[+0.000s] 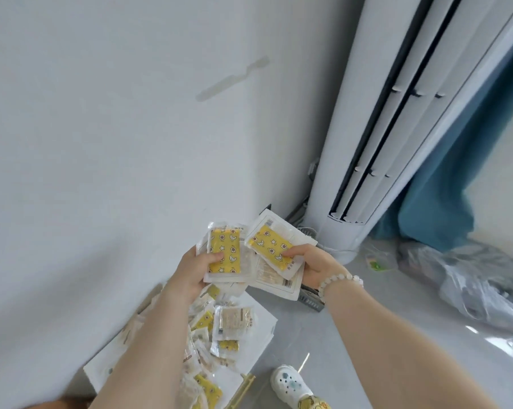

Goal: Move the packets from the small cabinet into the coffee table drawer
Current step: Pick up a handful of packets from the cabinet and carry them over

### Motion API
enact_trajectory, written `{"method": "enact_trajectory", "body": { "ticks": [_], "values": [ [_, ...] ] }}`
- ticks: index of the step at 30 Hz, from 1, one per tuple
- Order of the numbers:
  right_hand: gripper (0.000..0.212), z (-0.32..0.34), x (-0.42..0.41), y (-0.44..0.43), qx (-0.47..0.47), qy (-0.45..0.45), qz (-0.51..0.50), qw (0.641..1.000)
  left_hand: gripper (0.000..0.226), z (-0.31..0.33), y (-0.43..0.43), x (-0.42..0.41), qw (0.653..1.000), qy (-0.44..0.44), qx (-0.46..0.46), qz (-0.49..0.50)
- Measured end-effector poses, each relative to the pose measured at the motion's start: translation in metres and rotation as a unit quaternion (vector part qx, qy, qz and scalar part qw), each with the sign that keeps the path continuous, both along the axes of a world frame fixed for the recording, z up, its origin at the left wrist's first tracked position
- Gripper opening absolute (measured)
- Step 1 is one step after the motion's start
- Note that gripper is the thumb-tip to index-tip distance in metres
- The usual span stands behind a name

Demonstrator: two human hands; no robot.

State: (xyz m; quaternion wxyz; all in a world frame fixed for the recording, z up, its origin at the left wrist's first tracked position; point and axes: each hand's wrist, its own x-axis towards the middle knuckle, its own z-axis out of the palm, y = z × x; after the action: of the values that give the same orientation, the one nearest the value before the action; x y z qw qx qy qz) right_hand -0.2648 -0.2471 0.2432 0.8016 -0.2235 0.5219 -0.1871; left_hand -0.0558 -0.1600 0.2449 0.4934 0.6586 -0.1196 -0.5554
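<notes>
My left hand [194, 271] grips a stack of clear packets [225, 255] with yellow star-and-moon contents, thumb pressed on the top one. My right hand [314, 265] holds a second fan of the same packets [274, 246], thumb on top. Both bundles are raised in front of me, near the wall. Below my left forearm, several more packets [220, 332] lie heaped on the small white cabinet [261, 323]. The coffee table drawer is out of view.
A tall white standing air conditioner [376, 137] fills the corner at right, with a blue curtain [444, 202] behind it. A grey plastic bag [479, 284] lies on the floor at right. My white clog [290, 385] stands on the grey floor beside the cabinet.
</notes>
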Motion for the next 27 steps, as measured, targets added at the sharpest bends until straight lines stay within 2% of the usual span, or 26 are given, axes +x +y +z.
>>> {"method": "enact_trajectory", "body": {
  "ticks": [9,13,23,27],
  "values": [
    [0.018,0.008,-0.112,0.031,-0.003,0.040,-0.138,0.990,0.019,0.001,-0.050,-0.093,0.981,0.027,-0.012,-0.191],
    [0.017,0.015,-0.162,0.045,-0.013,0.037,-0.204,0.978,0.031,0.004,-0.070,-0.145,0.964,0.038,-0.017,-0.262],
    [0.022,0.007,-0.304,0.139,-0.017,0.005,-0.361,0.932,0.041,0.003,-0.058,-0.303,0.903,0.044,-0.008,-0.427],
    [0.015,0.012,-0.359,0.196,-0.018,-0.014,-0.409,0.912,0.048,0.006,-0.030,-0.376,0.875,0.044,-0.004,-0.482]
  ]
}}
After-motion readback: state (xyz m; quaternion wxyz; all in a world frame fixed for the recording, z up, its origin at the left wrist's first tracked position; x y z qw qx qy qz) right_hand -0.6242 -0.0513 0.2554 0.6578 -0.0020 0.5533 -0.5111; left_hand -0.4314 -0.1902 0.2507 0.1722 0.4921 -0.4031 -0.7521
